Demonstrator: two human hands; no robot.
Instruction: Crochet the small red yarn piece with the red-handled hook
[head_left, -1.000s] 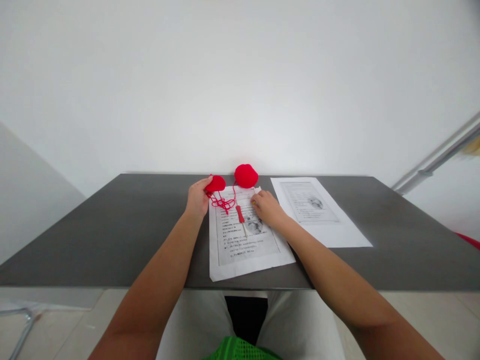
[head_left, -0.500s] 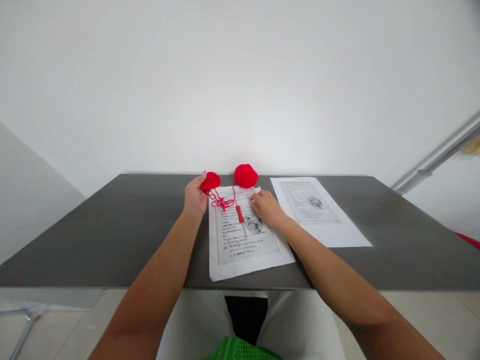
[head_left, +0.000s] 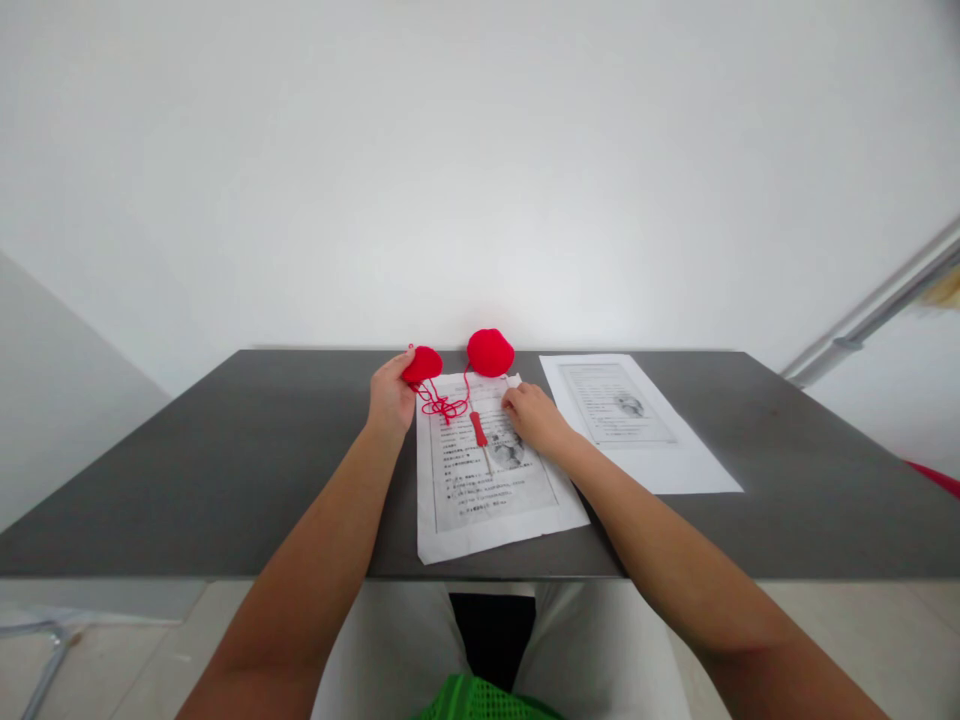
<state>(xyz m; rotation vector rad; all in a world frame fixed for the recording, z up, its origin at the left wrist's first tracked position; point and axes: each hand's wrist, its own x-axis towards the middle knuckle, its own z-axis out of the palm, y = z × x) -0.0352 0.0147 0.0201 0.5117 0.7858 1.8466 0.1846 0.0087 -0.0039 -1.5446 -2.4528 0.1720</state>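
Note:
My left hand (head_left: 388, 398) grips a small red crocheted piece (head_left: 422, 364) at the far side of a dark grey table (head_left: 225, 460). Red yarn (head_left: 444, 406) trails from it in a loose tangle to a red ball of yarn (head_left: 490, 352) near the back edge. A red-handled crochet hook (head_left: 481, 434) lies on a printed sheet (head_left: 487, 480) between my hands. My right hand (head_left: 532, 414) rests flat on that sheet, fingers stretched toward the yarn ball, holding nothing.
A second printed sheet (head_left: 637, 420) lies to the right on the table. A white wall stands right behind the table. A metal rail (head_left: 877, 310) runs at the right. A green mesh basket (head_left: 487, 700) sits at my lap.
My left hand has lifted the red crocheted piece slightly and drawn it a little to the left. My right hand has hardly moved.

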